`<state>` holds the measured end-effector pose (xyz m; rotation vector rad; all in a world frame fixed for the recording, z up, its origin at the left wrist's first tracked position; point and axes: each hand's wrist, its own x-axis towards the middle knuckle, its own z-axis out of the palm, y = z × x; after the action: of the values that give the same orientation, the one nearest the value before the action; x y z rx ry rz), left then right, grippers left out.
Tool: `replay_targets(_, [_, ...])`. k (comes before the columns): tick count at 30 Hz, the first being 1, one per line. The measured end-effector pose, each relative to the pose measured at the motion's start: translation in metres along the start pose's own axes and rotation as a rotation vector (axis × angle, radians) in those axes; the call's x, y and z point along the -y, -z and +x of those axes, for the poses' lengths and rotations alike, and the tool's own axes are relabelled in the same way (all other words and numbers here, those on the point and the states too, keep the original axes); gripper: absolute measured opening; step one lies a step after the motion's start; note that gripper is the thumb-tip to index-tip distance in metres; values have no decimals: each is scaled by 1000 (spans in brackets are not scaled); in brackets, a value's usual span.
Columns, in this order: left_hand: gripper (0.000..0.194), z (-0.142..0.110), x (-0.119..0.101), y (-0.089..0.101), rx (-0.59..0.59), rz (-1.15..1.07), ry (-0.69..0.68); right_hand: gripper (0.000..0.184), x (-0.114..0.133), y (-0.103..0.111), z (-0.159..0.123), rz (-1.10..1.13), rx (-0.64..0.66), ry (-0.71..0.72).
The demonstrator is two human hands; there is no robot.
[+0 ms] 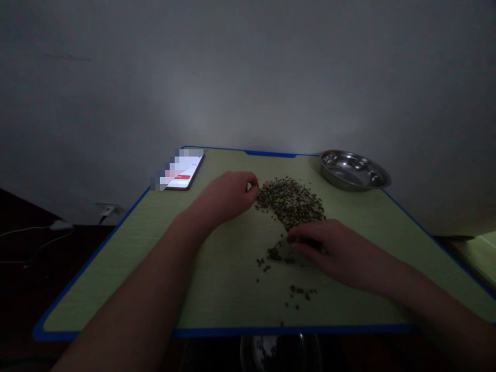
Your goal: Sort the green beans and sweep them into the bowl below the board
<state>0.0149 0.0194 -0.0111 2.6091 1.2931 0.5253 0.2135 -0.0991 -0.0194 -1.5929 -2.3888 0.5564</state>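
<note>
A pile of small dark seed-like grains (289,199) is spread over the middle of the pale green table. At its left edge is my left hand (234,194), thumb and fingers curled together; whatever they hold, if anything, is hidden. Just in front of the pile, my right hand (329,248) grips a thin see-through piece (284,253), its exact kind unclear in the dim light. Dark grains show in or under that piece. Several loose grains (300,291) lie scattered nearer the front edge.
A shallow steel bowl (352,170) stands at the table's back right corner. At the back left lies a phone (186,173) with a lit screen. Below the blue-rimmed front edge (217,331), another shiny round container (281,354) shows. White cables (58,226) hang at left.
</note>
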Motion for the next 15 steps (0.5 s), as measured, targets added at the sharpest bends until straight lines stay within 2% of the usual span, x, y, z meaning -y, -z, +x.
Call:
replay_targets(11, [29, 1, 0, -1, -1, 6, -13, 23, -19, 6, 16, -230, -113, -29])
replay_targets(15, [30, 1, 1, -2, 12, -4, -13, 24, -24, 11, 9, -202, -117, -35])
